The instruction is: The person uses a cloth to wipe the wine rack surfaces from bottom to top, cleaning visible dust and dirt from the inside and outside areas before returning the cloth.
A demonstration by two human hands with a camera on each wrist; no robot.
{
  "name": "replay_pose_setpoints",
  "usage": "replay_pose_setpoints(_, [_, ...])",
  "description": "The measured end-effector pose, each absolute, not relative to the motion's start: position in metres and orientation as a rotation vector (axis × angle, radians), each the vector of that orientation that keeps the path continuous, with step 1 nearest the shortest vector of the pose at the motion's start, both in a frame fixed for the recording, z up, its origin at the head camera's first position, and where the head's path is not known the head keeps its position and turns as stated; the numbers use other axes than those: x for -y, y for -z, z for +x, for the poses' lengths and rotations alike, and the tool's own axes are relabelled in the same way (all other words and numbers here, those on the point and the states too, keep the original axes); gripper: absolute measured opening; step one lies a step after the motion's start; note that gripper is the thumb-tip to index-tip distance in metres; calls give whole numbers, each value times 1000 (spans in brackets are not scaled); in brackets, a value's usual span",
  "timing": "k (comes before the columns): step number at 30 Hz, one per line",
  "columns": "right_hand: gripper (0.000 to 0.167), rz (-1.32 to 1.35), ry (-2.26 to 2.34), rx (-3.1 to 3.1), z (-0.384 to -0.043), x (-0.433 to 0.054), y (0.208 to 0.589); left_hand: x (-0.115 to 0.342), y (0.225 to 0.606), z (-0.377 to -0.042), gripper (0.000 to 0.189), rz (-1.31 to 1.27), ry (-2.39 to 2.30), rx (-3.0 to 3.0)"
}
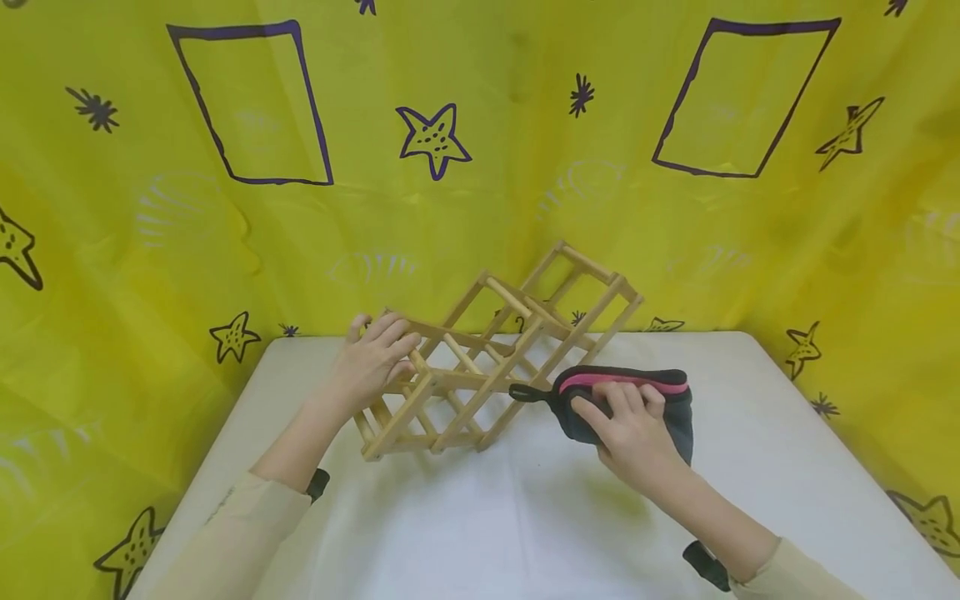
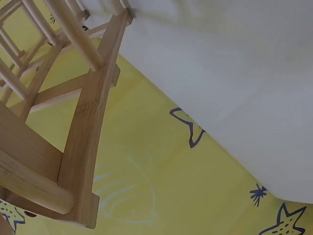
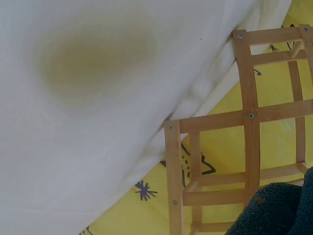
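Note:
A light wooden folding rack [image 1: 491, 382] of crossed slats and dowels stands on the white table. At its left end, my left hand [image 1: 371, 358] grips the top rail with fingers bent over it. The left wrist view shows that end of the rack [image 2: 85, 122] close up, with the hand outside the picture. My right hand [image 1: 626, 425] holds a dark zip pouch [image 1: 570, 421] above the table, just right of the rack. The pouch has a pink zipper and a small loop pointing toward the rack. Its fuzzy dark fabric [image 3: 266, 210] fills the lower right corner of the right wrist view.
The white table [image 1: 450, 533] spreads around and in front of the rack. Behind it and along both sides hangs a yellow curtain [image 1: 480, 217] printed with stars and shells. A soft shadow [image 3: 98, 58] falls on the tabletop.

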State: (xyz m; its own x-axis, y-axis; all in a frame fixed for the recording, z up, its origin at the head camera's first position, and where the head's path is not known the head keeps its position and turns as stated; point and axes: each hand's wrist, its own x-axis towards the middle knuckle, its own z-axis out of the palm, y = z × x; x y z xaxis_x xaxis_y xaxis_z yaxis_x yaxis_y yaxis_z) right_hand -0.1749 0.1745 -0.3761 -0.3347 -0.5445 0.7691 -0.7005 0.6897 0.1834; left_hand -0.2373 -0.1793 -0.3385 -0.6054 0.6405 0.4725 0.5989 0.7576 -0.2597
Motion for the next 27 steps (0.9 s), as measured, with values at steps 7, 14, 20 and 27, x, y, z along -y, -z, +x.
replay_pose_setpoints(7, [36,918,-199,2090,-173,-179,371,176,341,-231,70,-898,-85,2376])
replay_pose_setpoints(14, [32,908,-220,2068,-174,-181,372,167,347,-224,62,-871,-117,2240])
replay_pose_setpoints(20, [33,895,-269,1997,-176,-179,371,157,349,-214,47,-836,-159,2158])
replay_pose_setpoints(27, [33,871,-287,1988,-174,-181,370,144,356,-202,40,-789,-130,2137])
